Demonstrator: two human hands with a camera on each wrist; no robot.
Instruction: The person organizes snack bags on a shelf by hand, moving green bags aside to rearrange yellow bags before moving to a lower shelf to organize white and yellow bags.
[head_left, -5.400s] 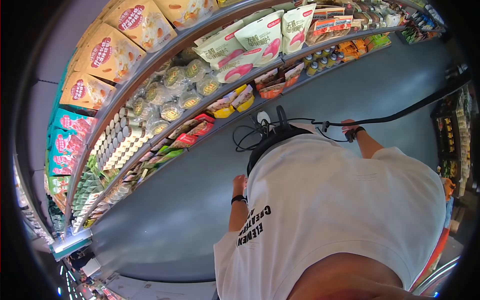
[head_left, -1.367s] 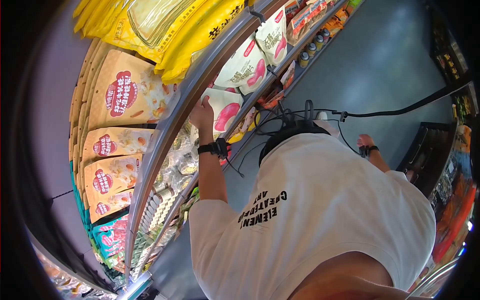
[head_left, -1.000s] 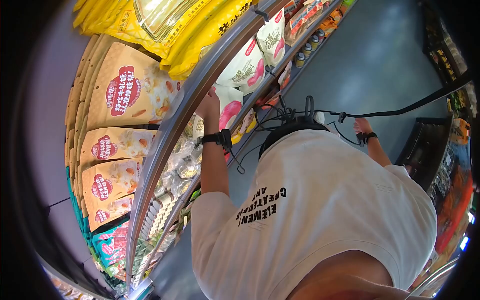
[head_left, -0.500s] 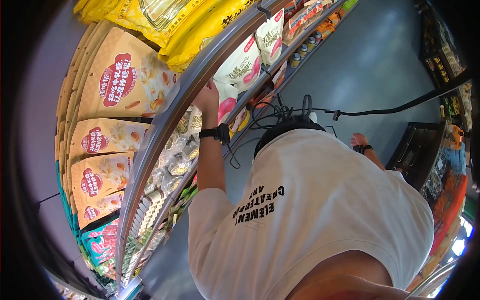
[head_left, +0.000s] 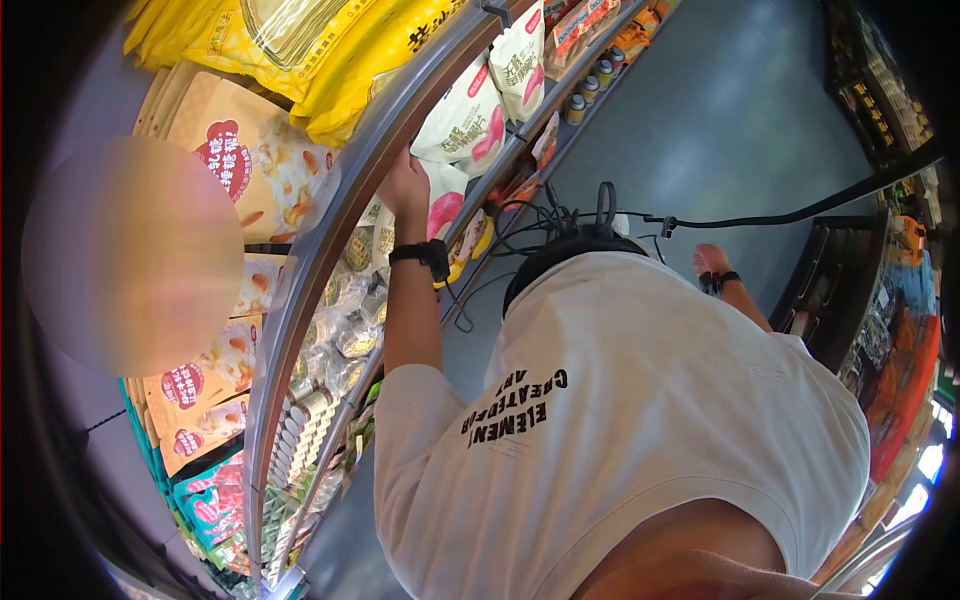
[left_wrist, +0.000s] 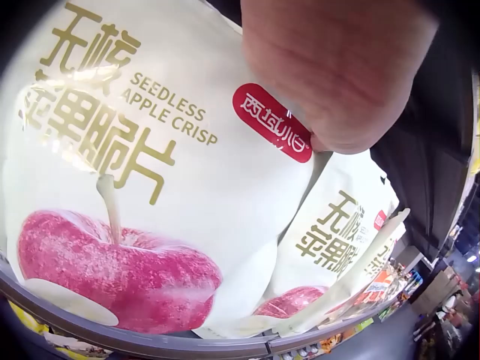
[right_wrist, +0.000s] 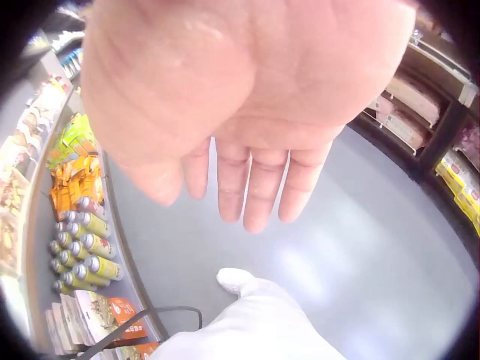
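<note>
My left hand point(head_left: 404, 188) reaches into the lower shelf, at the top of a white bag of apple crisps point(head_left: 446, 196) with a pink apple on its front. In the left wrist view the thumb point(left_wrist: 337, 82) lies over the top corner of the bag point(left_wrist: 82, 187), by its red logo; the other fingers are hidden. More white bags of the same kind point(head_left: 463, 118) stand beside it. My right hand point(head_left: 711, 260) hangs low over the aisle. Its fingers are straight and the palm holds nothing, as the right wrist view shows.
A shelf edge point(head_left: 385, 130) runs above the left hand, bearing yellow packets point(head_left: 345, 85) and tan bags point(head_left: 290, 160). Black cables point(head_left: 550, 215) hang at the waist, and a black strap point(head_left: 800, 212) crosses rightward. A dark rack point(head_left: 825, 280) stands at right. Cans point(right_wrist: 86, 251) stand low on the shelf.
My left hand has risen from my side to the apple crisp bag and stays there. The view has turned along the shelves. A blurred round patch now covers some tan bags.
</note>
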